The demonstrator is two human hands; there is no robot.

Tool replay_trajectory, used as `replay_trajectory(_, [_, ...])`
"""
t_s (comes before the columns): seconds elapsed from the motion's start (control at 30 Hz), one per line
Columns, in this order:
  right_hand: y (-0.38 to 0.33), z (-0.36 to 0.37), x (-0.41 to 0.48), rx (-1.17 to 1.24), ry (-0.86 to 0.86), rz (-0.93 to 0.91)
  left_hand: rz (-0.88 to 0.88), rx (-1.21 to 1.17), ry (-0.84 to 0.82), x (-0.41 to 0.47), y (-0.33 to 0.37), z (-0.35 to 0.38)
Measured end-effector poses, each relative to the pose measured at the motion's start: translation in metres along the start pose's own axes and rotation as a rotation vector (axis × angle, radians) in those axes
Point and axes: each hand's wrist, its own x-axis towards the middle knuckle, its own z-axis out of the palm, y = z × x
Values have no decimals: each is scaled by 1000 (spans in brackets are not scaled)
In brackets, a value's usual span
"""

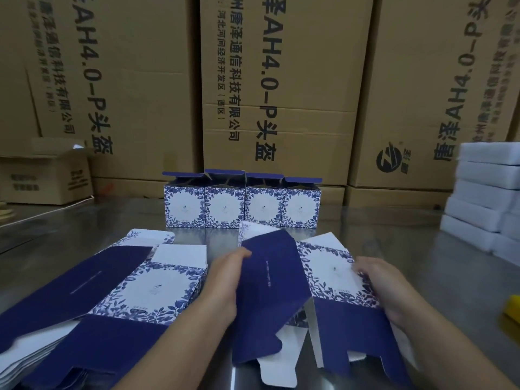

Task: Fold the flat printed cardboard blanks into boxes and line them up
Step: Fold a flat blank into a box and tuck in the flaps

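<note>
- Blue and white cardboard is what the person is working with. One blank (pixel 270 291) is held just above the shiny metal bench (pixel 408 249). It is partly bent, with its dark blue panel tipped up on the left.
- The left hand (pixel 222 288) grips that dark blue panel, thumb on top and fingers tucked behind.
- The right hand (pixel 385 288) holds the flowery white panel on the other side, with its fingers curled on it.
- A stack of flat blanks (pixel 126 299) lies on the bench, just beside the left arm.
- Four folded boxes (pixel 242 204) stand in a row at the far side of the bench. They touch side to side, and their top flaps are up.
- Big brown cartons (pixel 281 80) with black print stand behind them like a wall. A small brown carton (pixel 47 175) sits far left.
- White boxes (pixel 484 192) are piled at the right. A yellow thing (pixel 513 308) peeks in at the right edge; I cannot tell what it is.
</note>
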Motion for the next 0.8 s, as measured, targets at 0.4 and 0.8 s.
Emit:
replay_trajectory(0.4, [-14,-2,-13,456,-283,224,-75,-297,-190,-11,6,3])
replay_trajectory(0.8, [8,28,-15,241,-507,146,24,-320,-208,-16,6,12])
